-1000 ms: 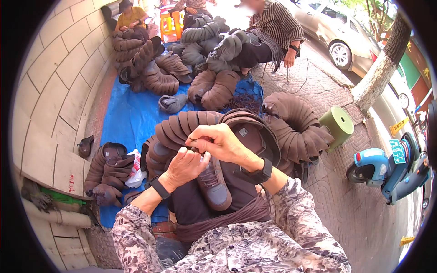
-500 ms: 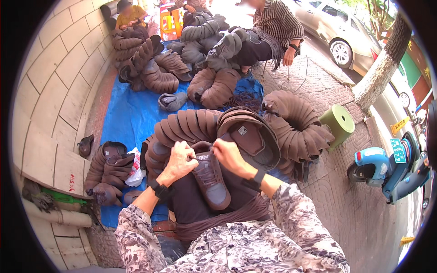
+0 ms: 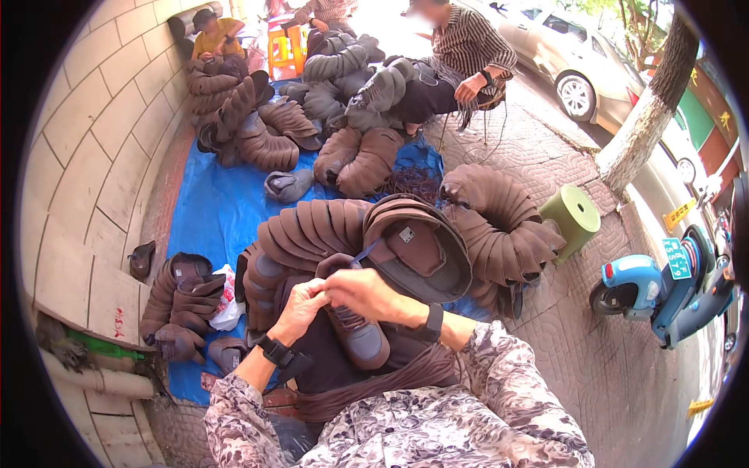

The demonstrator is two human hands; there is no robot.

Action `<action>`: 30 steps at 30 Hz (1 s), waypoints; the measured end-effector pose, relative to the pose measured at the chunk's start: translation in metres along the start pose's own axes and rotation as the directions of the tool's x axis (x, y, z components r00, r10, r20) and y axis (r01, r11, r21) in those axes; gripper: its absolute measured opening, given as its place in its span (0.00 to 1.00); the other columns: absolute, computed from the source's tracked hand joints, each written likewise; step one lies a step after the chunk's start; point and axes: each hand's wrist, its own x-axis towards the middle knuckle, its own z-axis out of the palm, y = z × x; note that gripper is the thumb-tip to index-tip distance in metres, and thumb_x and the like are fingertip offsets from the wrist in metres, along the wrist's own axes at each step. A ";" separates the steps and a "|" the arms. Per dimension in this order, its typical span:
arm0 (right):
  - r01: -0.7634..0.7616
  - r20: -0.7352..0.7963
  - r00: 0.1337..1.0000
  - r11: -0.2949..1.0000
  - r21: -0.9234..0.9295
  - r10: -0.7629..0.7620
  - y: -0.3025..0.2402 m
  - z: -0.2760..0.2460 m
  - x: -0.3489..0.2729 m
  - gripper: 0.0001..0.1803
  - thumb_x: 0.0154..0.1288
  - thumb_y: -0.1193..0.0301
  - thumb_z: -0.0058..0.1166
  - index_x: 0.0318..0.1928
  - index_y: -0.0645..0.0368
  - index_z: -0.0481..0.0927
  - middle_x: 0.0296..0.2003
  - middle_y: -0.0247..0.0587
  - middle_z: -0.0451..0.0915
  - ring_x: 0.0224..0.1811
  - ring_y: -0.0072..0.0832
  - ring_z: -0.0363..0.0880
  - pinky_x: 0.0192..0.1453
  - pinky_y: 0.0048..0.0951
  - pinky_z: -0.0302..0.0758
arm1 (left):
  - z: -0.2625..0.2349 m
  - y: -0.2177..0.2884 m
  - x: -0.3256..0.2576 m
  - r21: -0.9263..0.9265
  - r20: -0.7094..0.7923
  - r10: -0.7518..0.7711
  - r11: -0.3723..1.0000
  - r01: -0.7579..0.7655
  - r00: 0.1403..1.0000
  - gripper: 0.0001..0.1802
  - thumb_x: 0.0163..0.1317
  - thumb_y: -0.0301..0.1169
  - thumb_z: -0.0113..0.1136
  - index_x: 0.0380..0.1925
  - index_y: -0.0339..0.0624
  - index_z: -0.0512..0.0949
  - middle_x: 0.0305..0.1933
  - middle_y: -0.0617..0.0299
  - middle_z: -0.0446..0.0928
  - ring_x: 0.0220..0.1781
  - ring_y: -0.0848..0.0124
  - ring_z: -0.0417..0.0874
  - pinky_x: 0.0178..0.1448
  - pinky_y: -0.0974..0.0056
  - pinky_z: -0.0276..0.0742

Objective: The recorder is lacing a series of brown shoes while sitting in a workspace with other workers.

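On my lap lies a brown shoe upper (image 3: 365, 343) with a grey toe and laces crossed over its front. My left hand (image 3: 303, 309) and my right hand (image 3: 363, 295) meet above its collar, fingers pinched together. A thin dark shoelace (image 3: 365, 251) slants up to the right from behind my right hand; the pinched part is hidden by the fingers. My hands cover much of the shoe's upper end. A bundle of brown laces (image 3: 382, 394) lies across my lap behind the toe.
Curved stacks of brown uppers (image 3: 312, 230) stand before me, beside another stack (image 3: 499, 218). More lie on the blue tarp (image 3: 211, 226) and by the wall. A green stool (image 3: 573, 212) and blue scooter (image 3: 640, 285) stand right. A co-worker in stripes (image 3: 472, 47) sits farther off.
My right hand has come left and down to meet my left hand, and they now touch over the shoe's laces. The striped co-worker's hand has moved up and left.
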 end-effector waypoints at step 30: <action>-0.363 -0.017 0.916 0.848 0.385 0.400 0.062 0.006 -0.029 0.02 0.59 0.81 0.55 0.34 0.64 0.77 0.25 0.30 0.74 0.30 0.15 0.70 0.35 0.20 0.70 | 0.013 0.005 0.008 0.674 0.039 0.284 0.700 -0.235 0.958 0.09 0.52 0.25 0.59 0.34 0.36 0.75 0.39 0.59 0.74 0.46 0.66 0.71 0.53 0.65 0.67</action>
